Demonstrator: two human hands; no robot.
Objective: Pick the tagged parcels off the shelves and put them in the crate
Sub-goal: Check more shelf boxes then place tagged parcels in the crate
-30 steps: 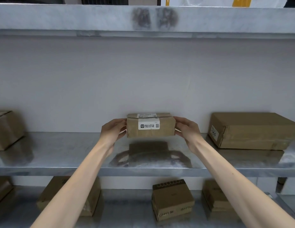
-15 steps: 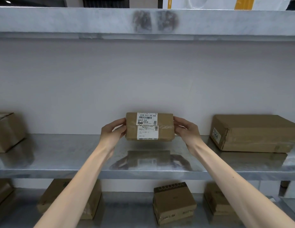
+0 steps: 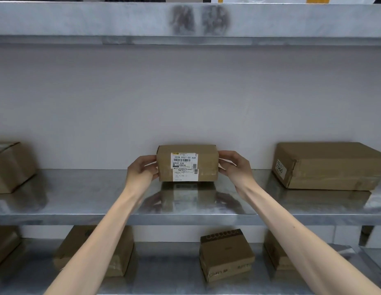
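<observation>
A small brown cardboard parcel [image 3: 206, 162] with a white shipping label on its front face is at the back of the middle metal shelf [image 3: 79, 201], its bottom edge at the shelf surface. My left hand [image 3: 140, 170] grips its left end and my right hand [image 3: 235, 167] grips its right end, fingers curled round the sides. No crate is in view.
A large flat carton [image 3: 330, 165] lies on the same shelf to the right and another box [image 3: 10, 165] at the far left. The lower shelf [image 3: 168, 273] holds several boxes, among them one [image 3: 225, 254] in the middle. An upper shelf edge [image 3: 100, 20] runs overhead.
The parcel has been rolled in both hands so the large shipping label faces me, and it has come down to the shelf surface.
</observation>
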